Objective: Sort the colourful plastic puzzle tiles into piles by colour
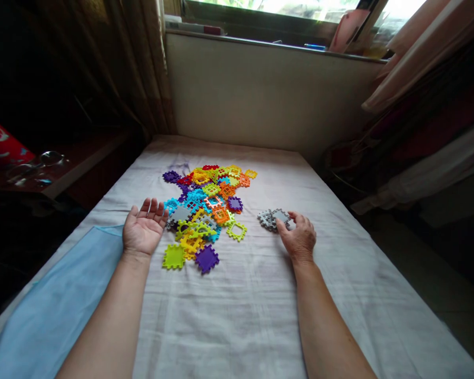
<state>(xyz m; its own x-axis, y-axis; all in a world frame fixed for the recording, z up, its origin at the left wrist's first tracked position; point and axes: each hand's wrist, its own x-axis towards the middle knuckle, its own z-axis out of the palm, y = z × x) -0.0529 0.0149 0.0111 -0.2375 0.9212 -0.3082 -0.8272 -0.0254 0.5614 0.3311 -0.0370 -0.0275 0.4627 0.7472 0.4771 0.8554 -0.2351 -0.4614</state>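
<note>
Palm up, my left hand [145, 227] lies open with its fingers stretched, at the left edge of a heap of colourful interlocking plastic tiles [197, 200]. My right hand [300, 237] pinches a grey square tile [280, 216] between thumb and fingers, over another grey toothed tile [265, 219] to the right of the heap. At the heap's near end are a lime-green solid tile [174, 257] and a purple solid tile [207, 259]. A grey tile [179, 215] rests in the heap near my left fingers. Some heap tiles are frames with open middles.
A white sheet [237, 316] covers the surface, with a light blue cloth [71, 295] at the left. Eyeglasses [49, 159] sit on a dark side table [82, 163]. Behind stands a low wall [268, 95] under a window; curtains [138, 63] hang at the left, fabrics [422, 47] at the right.
</note>
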